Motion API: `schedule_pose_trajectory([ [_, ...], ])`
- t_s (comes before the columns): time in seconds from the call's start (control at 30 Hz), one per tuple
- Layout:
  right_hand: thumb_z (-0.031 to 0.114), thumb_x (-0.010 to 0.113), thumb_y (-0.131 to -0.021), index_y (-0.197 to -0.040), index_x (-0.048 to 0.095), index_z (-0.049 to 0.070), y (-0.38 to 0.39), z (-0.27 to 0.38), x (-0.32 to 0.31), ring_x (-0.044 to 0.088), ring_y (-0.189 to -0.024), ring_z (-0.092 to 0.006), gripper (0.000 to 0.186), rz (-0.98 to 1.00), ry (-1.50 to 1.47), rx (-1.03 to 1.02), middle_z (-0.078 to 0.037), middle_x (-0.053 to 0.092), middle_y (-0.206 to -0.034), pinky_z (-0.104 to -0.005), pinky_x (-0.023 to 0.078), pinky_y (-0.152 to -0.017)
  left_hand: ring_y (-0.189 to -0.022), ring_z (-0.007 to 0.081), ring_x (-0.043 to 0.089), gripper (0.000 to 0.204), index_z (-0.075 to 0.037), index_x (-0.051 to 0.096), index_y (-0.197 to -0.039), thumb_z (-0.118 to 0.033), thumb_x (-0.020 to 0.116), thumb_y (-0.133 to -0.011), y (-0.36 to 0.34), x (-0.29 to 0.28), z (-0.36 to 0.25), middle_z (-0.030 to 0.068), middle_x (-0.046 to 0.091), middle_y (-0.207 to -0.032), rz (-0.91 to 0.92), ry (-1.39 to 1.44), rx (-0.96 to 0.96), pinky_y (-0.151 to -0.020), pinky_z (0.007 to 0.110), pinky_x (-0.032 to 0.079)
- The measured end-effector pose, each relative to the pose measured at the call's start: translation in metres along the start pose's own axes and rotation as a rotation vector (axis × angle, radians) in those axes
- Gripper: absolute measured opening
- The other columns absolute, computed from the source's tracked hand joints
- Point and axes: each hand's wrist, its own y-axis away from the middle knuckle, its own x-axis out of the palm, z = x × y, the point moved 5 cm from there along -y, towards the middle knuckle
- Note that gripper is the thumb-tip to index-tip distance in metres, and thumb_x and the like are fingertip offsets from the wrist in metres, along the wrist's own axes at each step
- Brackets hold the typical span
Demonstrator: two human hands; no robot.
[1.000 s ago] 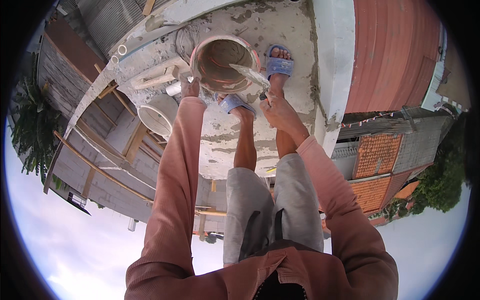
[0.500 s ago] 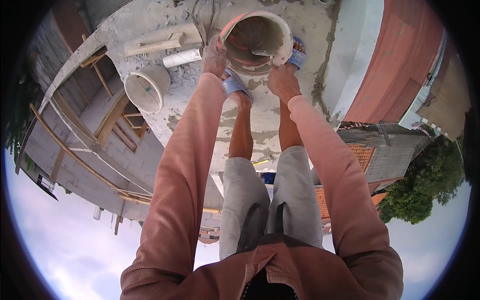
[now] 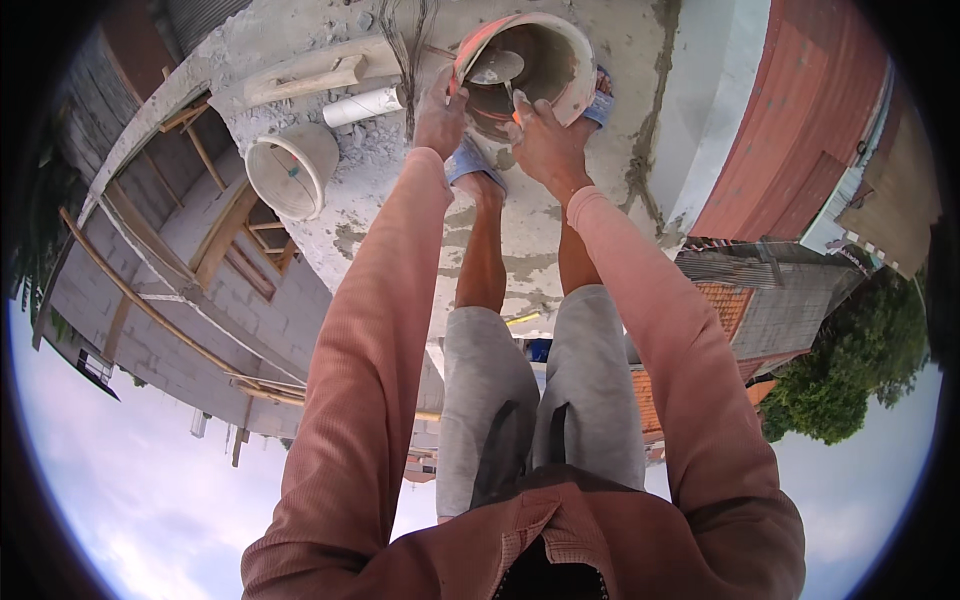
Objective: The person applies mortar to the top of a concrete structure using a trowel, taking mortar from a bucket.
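Observation:
A reddish bucket [image 3: 580, 85] stands tilted between my feet, its mouth turned toward me and its inside coated with grey, wet-looking mortar. My left hand [image 3: 440, 120] is closed on the left side of its rim. Inside the mouth is a trowel [image 3: 496, 67] with a rounded, mortar-smeared blade. My right hand [image 3: 550, 145] grips the trowel's handle, of which a bit of orange shows at the fingers. The blade lies near the bucket's left inner wall. How much mortar lies at the bottom cannot be made out.
Left of me are a whitish bucket [image 3: 318, 155], a white cylinder [image 3: 362, 106], wooden boards [image 3: 320, 82], loose wires [image 3: 408, 55] and rubble. Blue sandals [image 3: 464, 160] are on my feet. The rough concrete slab [image 3: 350, 240] drops off at the left; a pale wall [image 3: 710, 110] rises at the right.
My right hand has moved slightly left, and the trowel blade has swung from the near right of the bucket to its far left. The bucket has shifted a little to the right.

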Motion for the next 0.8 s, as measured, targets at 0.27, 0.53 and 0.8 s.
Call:
schedule_pose_trajectory([
  [0.27,0.018,0.056,-0.095,-0.132,0.060,0.008,0.005,-0.079,0.040,0.068,-0.108,-0.0382,0.039,0.236,0.107,-0.113,-0.016,0.061,-0.124,-0.0490,0.055,-0.093,-0.112,0.0399,0.063,0.049,-0.012,0.053,-0.145,-0.022,0.060,-0.098,-0.003,0.007,-0.057,0.0258,0.057,-0.128,-0.041,-0.349,0.289,-0.092,0.044,0.054],
  [0.53,0.017,0.053,-0.096,-0.122,0.063,0.000,-0.005,-0.086,-0.031,0.069,-0.107,-0.0390,0.033,0.237,0.151,0.023,-0.022,0.062,-0.126,-0.0464,0.057,-0.088,-0.108,0.0324,0.066,0.055,-0.015,0.046,-0.151,-0.029,0.062,-0.100,0.012,0.028,-0.047,0.0217,0.051,-0.139,0.069,-0.192,0.113,-0.074,0.037,0.062],
  [0.8,0.019,0.052,-0.096,-0.116,0.062,-0.004,-0.009,-0.105,-0.009,0.071,-0.099,-0.0405,0.032,0.028,0.263,0.005,-0.021,0.063,-0.117,-0.0491,0.058,-0.086,-0.099,0.0253,0.064,0.059,-0.015,0.039,-0.155,-0.033,0.060,-0.102,0.026,0.065,-0.049,0.0198,0.057,-0.137,0.176,-0.103,0.165,-0.075,0.036,0.058],
])
